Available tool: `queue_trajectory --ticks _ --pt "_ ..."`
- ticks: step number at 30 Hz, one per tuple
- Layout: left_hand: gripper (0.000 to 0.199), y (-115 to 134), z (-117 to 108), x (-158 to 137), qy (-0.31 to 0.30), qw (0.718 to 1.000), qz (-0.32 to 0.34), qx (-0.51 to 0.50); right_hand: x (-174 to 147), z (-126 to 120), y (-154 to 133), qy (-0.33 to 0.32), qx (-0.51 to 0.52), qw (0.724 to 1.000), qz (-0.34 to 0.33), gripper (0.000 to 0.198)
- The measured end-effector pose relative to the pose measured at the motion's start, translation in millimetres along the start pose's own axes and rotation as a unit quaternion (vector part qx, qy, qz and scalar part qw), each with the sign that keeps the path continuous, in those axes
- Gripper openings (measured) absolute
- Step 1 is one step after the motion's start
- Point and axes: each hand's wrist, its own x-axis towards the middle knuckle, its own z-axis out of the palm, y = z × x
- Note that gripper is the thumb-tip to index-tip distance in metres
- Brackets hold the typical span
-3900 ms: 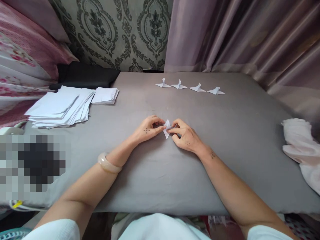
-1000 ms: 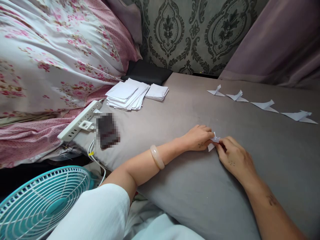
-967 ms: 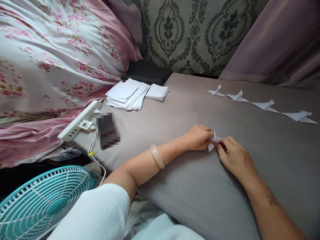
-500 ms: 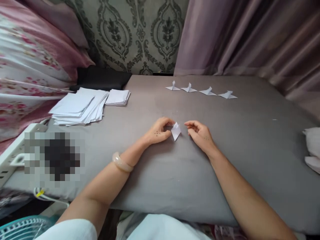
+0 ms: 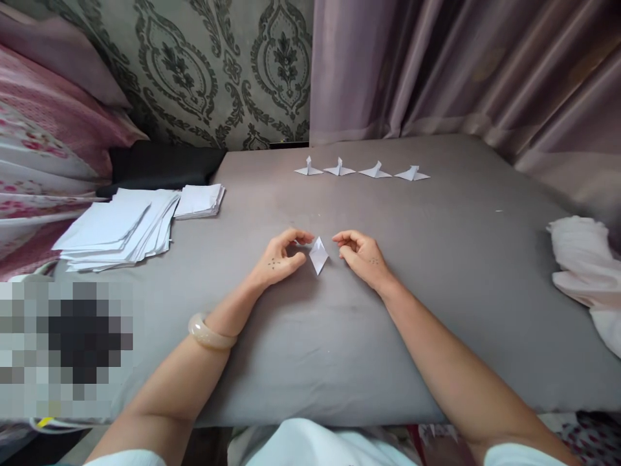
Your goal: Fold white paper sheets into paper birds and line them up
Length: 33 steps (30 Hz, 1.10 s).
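Observation:
A small white paper folded into a diamond [image 5: 319, 257] lies on the grey cloth between my two hands. My left hand [image 5: 284, 257] is just left of it, thumb and forefinger apart, holding nothing. On the other side, my right hand [image 5: 361, 254] rests with loosely bent fingers, thumb and forefinger slightly apart and nothing between them. The paper has a small gap on each side. Farther back, several folded paper birds [image 5: 340, 168] stand in a row with wings spread.
At the left lies a stack of white paper sheets [image 5: 116, 226], with a smaller paper stack [image 5: 200, 200] beside it. A black folded item [image 5: 165, 165] is behind them. White cloth [image 5: 582, 259] lies at the right edge. Purple curtains [image 5: 369, 71] hang at the back.
My left hand has let go of the folded diamond and drawn slightly away from it. My right hand is a little closer to the paper. The camera view has turned right.

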Motion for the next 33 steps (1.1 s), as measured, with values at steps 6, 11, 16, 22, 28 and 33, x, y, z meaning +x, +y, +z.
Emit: queue_trajectory --ticks 6,11,16,22,28,33 --pt "0.021 1.5 3.8 -1.1 -0.027 0.999 0.024 0.038 -2.9 3.2 -3.7 -0.012 -0.045 0.998 -0.035 0.021" --pt "0.018 -5.4 8.4 0.3 -0.019 0.996 0.048 0.077 -8.5 6.1 -7.3 -0.021 -0.106 0.991 -0.079 0.017" --pt "0.015 -9.0 10.7 1.5 -0.021 0.995 0.051 0.080 -11.4 7.9 -5.4 -0.018 -0.152 0.980 -0.124 0.017" --pt "0.010 -7.3 12.5 2.0 -0.018 0.994 0.066 0.088 -11.7 7.9 -3.6 -0.029 -0.172 0.973 -0.153 0.018" --pt "0.009 -4.9 14.1 2.3 -0.018 0.991 0.089 0.099 -11.3 7.3 -2.8 -0.039 -0.187 0.966 -0.173 0.020" --pt "0.009 -4.7 16.7 3.0 0.001 0.989 0.102 0.106 -11.7 9.5 -8.4 -0.028 -0.170 0.973 -0.155 0.016"
